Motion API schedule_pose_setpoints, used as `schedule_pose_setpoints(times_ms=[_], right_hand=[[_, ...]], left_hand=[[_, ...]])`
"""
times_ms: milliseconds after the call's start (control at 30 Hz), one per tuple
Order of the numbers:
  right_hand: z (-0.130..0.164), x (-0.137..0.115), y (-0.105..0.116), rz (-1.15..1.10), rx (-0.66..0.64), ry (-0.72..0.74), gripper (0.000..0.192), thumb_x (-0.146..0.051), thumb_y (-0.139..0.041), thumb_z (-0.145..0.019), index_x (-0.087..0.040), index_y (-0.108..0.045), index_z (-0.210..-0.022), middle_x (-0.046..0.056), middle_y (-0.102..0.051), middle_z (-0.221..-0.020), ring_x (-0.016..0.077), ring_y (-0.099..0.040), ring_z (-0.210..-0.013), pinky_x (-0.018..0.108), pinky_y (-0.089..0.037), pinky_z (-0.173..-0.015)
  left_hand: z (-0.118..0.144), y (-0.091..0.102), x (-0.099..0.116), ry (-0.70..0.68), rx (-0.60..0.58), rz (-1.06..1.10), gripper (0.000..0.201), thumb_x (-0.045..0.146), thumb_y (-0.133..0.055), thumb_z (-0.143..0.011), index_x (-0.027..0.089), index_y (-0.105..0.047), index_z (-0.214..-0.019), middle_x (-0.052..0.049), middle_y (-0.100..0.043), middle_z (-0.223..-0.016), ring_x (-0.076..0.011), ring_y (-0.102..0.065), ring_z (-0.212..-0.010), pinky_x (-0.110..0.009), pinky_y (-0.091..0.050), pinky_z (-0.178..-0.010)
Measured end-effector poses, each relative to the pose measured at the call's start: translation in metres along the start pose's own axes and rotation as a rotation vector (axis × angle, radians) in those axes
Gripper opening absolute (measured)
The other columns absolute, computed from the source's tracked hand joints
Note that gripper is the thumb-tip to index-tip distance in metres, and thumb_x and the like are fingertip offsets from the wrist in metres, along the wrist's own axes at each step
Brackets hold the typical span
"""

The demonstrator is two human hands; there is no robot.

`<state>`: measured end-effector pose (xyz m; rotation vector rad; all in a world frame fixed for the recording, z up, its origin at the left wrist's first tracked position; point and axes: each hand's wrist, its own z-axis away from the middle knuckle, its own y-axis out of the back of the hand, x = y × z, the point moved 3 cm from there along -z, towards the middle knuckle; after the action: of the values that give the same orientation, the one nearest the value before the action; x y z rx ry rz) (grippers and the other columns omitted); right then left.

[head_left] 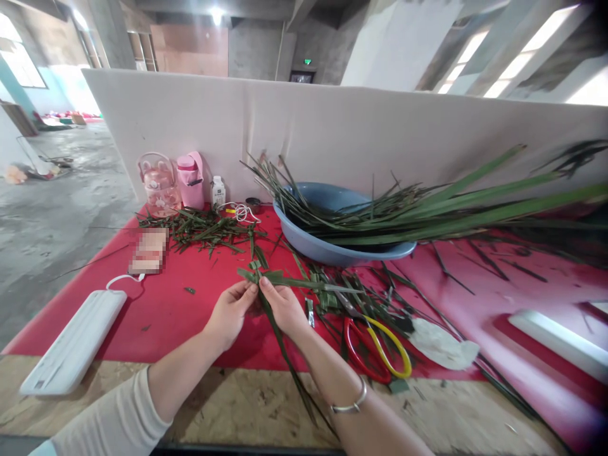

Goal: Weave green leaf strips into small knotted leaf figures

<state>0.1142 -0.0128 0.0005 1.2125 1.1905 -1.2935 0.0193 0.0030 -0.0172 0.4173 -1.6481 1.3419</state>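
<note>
Over the red cloth, my left hand (231,311) and my right hand (284,307) meet, both pinching a small woven piece of green leaf strips (257,273). My thumbs press on it from either side. Some of its strips stick out left and right, and long ones hang down between my wrists. To the right of my right hand lie scissors (375,348) with one red and one yellow handle, blades among leaf scraps (332,297). The fingers behind the woven piece are partly hidden.
A blue basin (308,244) holds long green leaves (456,206) reaching far right. Behind left are a leaf-piece pile (209,229), a pink bottle (159,183), a pink pouch (190,180) and a small carton (218,190). A white power bank (73,342) lies left; a pale board (332,139) stands behind.
</note>
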Motion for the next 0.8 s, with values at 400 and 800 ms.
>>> schedule_pose_setpoints(times_ms=[400, 800], right_hand=[[0.009, -0.015, 0.012, 0.5, 0.507, 0.308, 0.025, -0.039, -0.063, -0.064, -0.016, -0.058, -0.074, 0.002, -0.06, -0.064, 0.0146, -0.054, -0.058, 0.026, -0.043, -0.056], [0.003, -0.01, 0.01, 0.192, 0.263, 0.257, 0.011, -0.028, -0.063, -0.065, -0.017, -0.06, -0.063, 0.001, -0.062, -0.06, 0.0137, -0.057, -0.058, 0.025, -0.046, -0.056]], left_hand=[[-0.003, 0.007, 0.006, -0.039, 0.196, -0.017, 0.025, 0.029, -0.073, -0.054, 0.016, -0.064, -0.073, 0.002, -0.063, -0.066, -0.0059, -0.051, -0.058, -0.018, -0.04, -0.06], [-0.006, 0.012, 0.009, 0.098, 0.128, -0.083, 0.029, 0.033, -0.075, -0.05, 0.013, -0.06, -0.066, 0.004, -0.054, -0.05, -0.0041, -0.047, -0.042, -0.016, -0.036, -0.042]])
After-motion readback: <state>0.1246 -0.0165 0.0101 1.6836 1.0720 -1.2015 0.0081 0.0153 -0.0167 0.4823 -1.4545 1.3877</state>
